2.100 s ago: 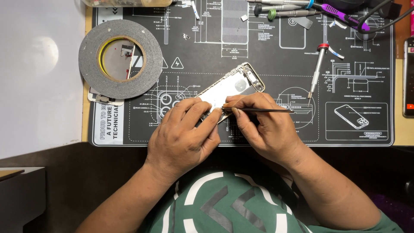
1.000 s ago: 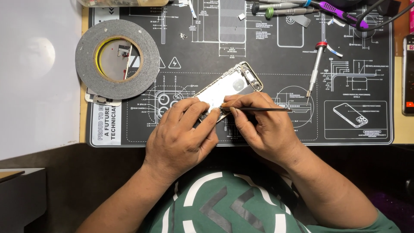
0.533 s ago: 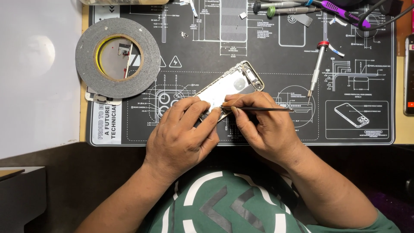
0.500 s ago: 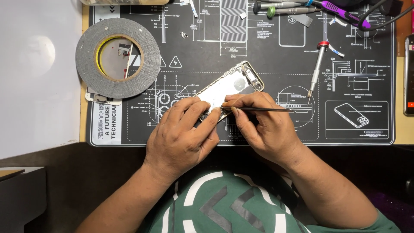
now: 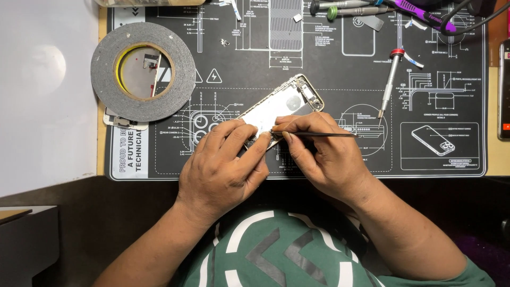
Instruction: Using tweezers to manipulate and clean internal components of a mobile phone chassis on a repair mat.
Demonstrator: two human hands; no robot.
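We are working on an opened phone housing that is lying on the dark printed repair mat, its long axis running diagonally from the near left, under our fingers, up to the far right, where the camera end is pointing away from us. Our left hand is pressing down on the near end of the housing, fingers curled and closed over its lower edge to pin it. Our right hand is pinching a thin metal tool, probably tweezers, lying almost level, its tip pointing left and meeting the housing just beside our left fingertips. Both hands are equally near. A red-capped screwdriver is lying well apart to the right, a tape roll well off to the left.
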